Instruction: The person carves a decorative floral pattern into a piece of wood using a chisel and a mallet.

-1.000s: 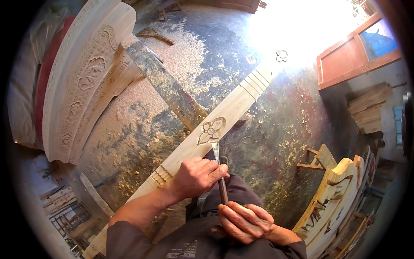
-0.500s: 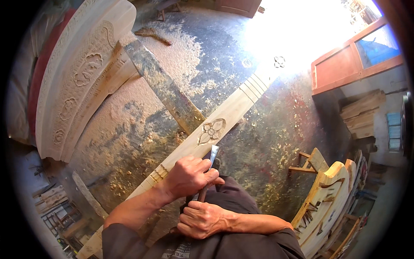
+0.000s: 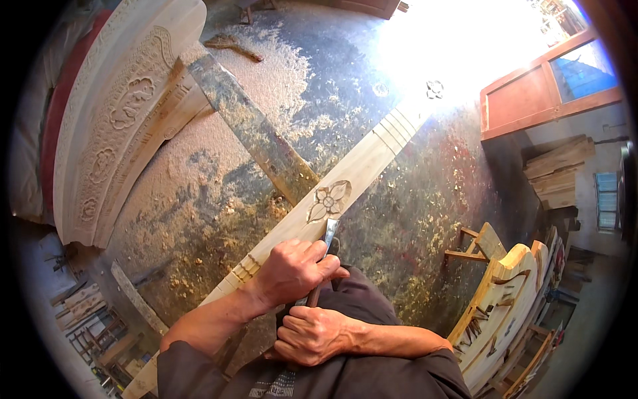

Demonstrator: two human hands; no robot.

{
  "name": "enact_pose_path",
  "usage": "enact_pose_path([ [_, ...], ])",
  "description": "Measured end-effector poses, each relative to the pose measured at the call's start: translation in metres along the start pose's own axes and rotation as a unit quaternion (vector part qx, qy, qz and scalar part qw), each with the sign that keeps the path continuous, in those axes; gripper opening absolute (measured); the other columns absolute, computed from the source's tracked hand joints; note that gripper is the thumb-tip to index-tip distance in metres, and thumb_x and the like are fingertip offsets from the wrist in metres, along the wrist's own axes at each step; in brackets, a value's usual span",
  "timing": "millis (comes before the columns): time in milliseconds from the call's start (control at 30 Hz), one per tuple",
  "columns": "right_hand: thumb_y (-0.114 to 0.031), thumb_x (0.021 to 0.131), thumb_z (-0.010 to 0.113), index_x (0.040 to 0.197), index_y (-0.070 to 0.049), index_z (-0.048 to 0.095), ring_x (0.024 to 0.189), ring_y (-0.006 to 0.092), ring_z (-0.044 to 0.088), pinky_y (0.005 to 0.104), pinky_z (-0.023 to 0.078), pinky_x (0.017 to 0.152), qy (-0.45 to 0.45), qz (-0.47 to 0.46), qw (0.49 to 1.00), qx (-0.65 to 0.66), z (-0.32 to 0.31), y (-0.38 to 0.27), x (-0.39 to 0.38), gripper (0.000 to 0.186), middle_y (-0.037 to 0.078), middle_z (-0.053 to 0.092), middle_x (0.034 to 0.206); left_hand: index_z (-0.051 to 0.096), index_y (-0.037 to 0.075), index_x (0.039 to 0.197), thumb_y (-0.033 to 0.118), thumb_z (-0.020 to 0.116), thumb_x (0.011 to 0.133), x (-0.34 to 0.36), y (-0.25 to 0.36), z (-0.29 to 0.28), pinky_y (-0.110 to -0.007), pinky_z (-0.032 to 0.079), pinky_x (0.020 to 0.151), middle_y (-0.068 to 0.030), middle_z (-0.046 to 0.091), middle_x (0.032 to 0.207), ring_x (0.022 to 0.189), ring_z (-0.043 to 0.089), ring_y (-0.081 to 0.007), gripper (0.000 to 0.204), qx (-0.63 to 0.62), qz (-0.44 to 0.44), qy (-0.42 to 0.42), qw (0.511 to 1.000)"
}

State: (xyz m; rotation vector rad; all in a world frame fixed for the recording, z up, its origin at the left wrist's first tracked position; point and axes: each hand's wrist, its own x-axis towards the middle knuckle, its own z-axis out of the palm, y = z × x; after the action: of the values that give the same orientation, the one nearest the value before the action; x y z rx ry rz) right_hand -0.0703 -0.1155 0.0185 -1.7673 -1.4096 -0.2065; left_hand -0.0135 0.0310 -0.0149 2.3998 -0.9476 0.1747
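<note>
A long pale wooden plank runs diagonally from lower left to upper right. Cut into its middle is a four-petalled flower. My left hand is closed around the upper shaft of a chisel, with its wrist over the plank. Lower down, in front of my body, my right hand grips the wooden handle. The steel blade points up and away, its tip at the plank's near edge just below the flower. Whether the tip touches the wood, I cannot tell.
A dusty board reaches under the plank. At left stands a large carved curved panel. Sawdust and shavings cover parts of the floor. On the right, a pale workpiece bears several small tools, with a reddish door beyond.
The chisel's tip has shifted slightly upward, nearer the lower edge of the flower. Both hands keep the same grip, and the whole view has moved a little.
</note>
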Motion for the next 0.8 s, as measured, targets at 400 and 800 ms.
enact_pose_path([
  [400, -0.025, 0.087, 0.072, 0.072, -0.013, 0.052, 0.065, 0.0169, 0.054, 0.0346, 0.043, 0.064, -0.047, -0.014, 0.999, -0.005, 0.001, -0.001, -0.006, 0.028, 0.0, 0.049, 0.07, 0.057, 0.015, 0.078, 0.043, 0.091, 0.084, 0.001, 0.0, 0.003, -0.036, 0.046, 0.054, -0.0018, 0.047, 0.075, 0.06, 0.057, -0.0203, 0.044, 0.004, 0.005, 0.025, 1.0],
  [800, -0.026, 0.091, 0.073, 0.072, -0.013, 0.052, 0.064, 0.0167, 0.053, 0.0355, 0.042, 0.062, -0.047, -0.02, 0.999, 0.02, -0.002, 0.002, -0.009, 0.031, -0.001, 0.048, 0.07, 0.056, 0.016, 0.076, 0.043, 0.092, 0.084, 0.003, 0.001, 0.004, -0.035, 0.043, 0.053, -0.0003, 0.044, 0.072, 0.059, 0.054, -0.019, 0.046, -0.004, -0.005, 0.031, 1.0],
])
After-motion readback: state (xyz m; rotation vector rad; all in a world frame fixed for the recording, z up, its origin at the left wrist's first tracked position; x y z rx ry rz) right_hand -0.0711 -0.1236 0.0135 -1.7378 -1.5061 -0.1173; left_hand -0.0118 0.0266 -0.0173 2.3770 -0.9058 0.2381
